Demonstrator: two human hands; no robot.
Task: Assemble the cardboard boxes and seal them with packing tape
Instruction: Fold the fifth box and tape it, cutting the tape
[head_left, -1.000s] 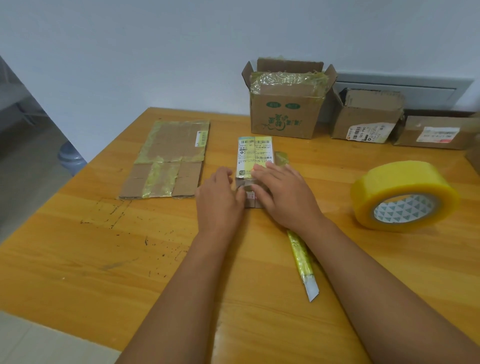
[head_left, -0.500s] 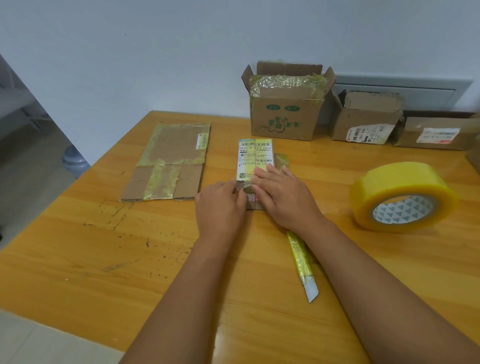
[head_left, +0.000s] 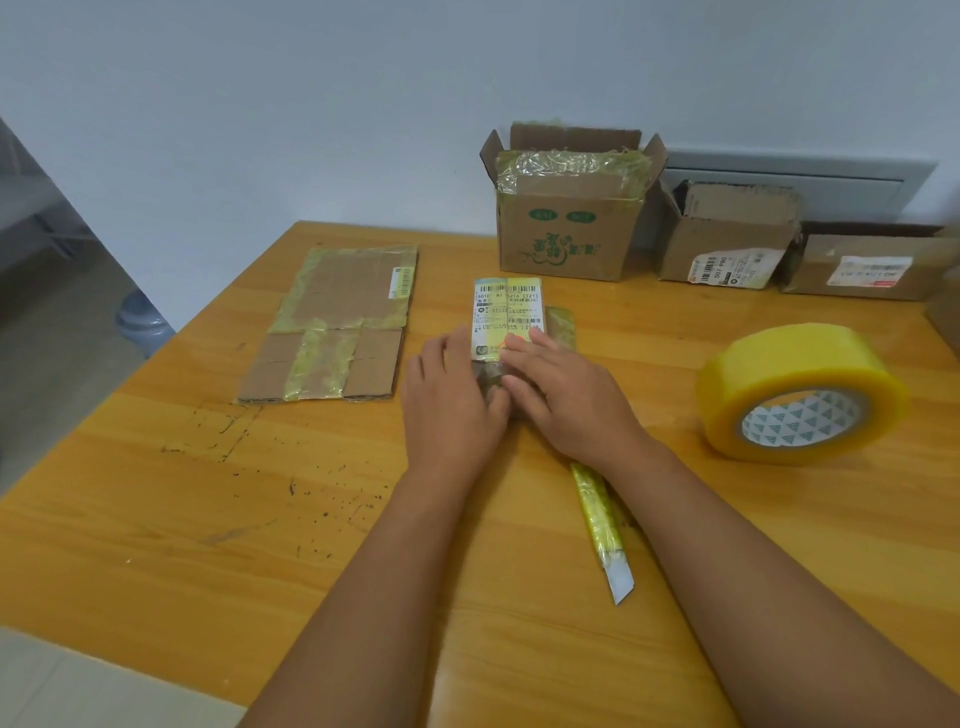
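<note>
A small cardboard box (head_left: 506, 312) with a white and yellow shipping label on top lies in the middle of the table. My left hand (head_left: 449, 400) lies against its left side and near end, fingers fairly straight. My right hand (head_left: 566, 395) rests flat on the top's near part, its thumb pressing the near end, which the hands mostly hide. A big roll of yellow packing tape (head_left: 800, 395) stands on edge at the right. A knife (head_left: 602, 525) wrapped in yellow tape lies under my right forearm, blade tip toward me.
A flattened, taped cardboard box (head_left: 337, 322) lies at the left on the wooden table (head_left: 208, 519). Three open cardboard boxes stand along the back wall: a tall one (head_left: 566, 234), a middle one (head_left: 727, 244) and a low one (head_left: 862, 265). A water bottle (head_left: 140, 322) stands on the floor.
Both hands stay on the small box's near end. My left hand has slid slightly farther along its left side. Nothing else has moved.
</note>
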